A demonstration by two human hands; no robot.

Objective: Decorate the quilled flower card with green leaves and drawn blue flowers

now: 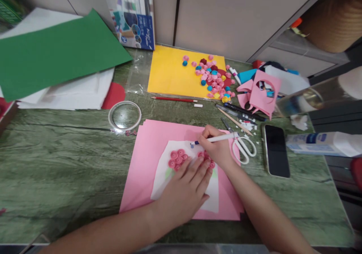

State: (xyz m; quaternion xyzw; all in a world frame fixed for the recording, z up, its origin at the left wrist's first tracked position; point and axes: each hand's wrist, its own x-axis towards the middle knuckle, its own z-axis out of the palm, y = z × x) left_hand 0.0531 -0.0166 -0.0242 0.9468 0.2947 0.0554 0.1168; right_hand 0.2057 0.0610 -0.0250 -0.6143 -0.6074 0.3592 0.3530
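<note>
My right hand (216, 148) grips a white marker (222, 137) with a blue tip. Its point touches the white paper (210, 201) near the top, beside a small blue mark (192, 146). My left hand (185, 188) lies flat on that paper, fingers stretched toward the upper right. Pink rolled-paper coils form a cluster (177, 159) left of my fingertips, and a second cluster (211, 164) is partly covered by both hands. Green patches show on the paper below the clusters. Underneath lie pink sheets (135, 174).
Behind are a yellow sheet (169, 71) with many coloured coils, a red pencil (174, 99) and a tape roll (125, 116). White-handled scissors (245, 148), a phone (276, 151) and a bottle (325, 143) lie right. Green card (59, 54) and a marker pack (134, 23) are back left.
</note>
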